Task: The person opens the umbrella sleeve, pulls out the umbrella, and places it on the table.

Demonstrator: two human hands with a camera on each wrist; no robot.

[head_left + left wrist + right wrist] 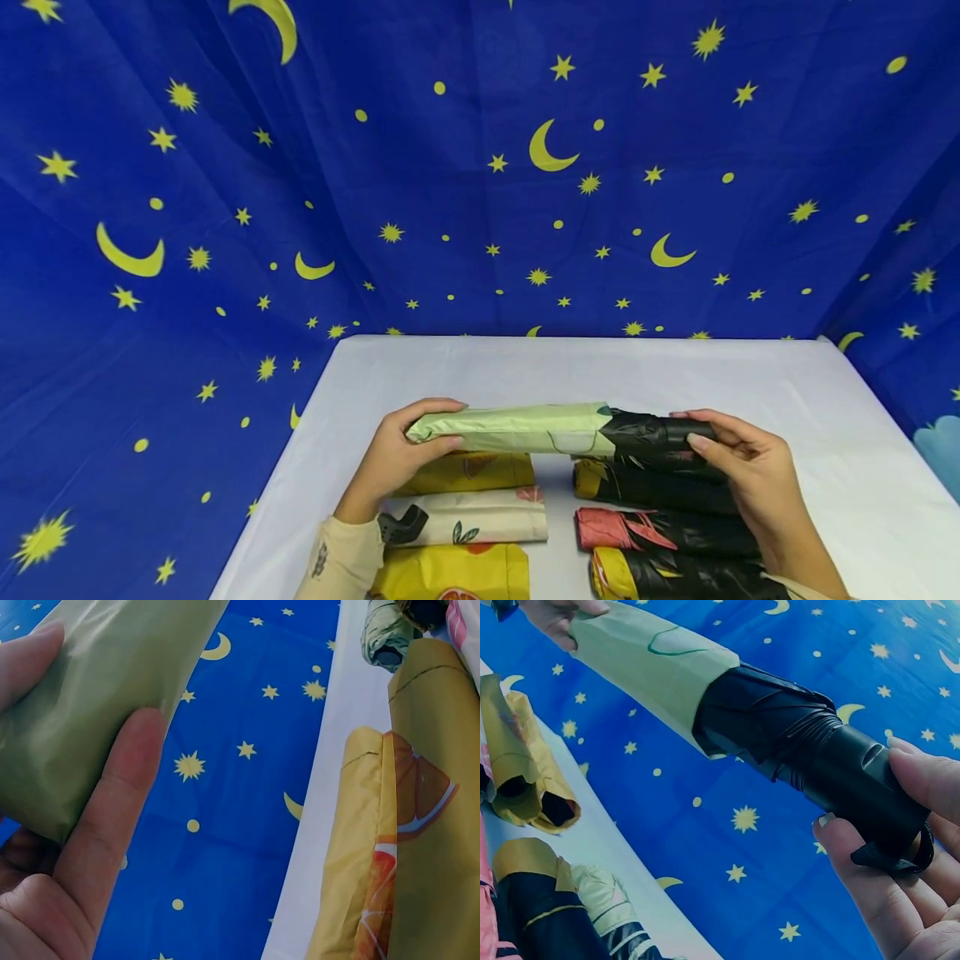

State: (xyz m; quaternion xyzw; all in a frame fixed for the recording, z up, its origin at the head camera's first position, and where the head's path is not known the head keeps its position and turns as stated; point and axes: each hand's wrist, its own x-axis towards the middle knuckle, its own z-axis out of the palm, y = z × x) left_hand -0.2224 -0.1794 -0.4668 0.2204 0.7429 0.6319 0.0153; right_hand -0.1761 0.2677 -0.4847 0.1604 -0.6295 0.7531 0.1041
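Note:
A folded black umbrella (pixel 648 433) sits partly inside a pale green fabric sleeve (pixel 517 429), both lifted above the white table. My left hand (pixel 397 446) grips the sleeve's far left end between thumb and fingers. At the other end, my right hand (pixel 753 454) pinches the umbrella's black handle (pixel 862 780) between thumb and fingertips. The right wrist view shows a wrist strap (pixel 900 862) looped at the handle's end, and dark pleated cloth emerging from the sleeve's mouth. How far the umbrella reaches inside the sleeve is hidden.
On the left of the white table (pixel 555 367) lie a yellow sleeve (pixel 480 473), a white one (pixel 498 518) and another yellow one (pixel 487 571) with fruit prints. Several folded dark umbrellas (pixel 697 533) lie in a column at right. Blue star-patterned cloth (pixel 465 192) hangs around the table.

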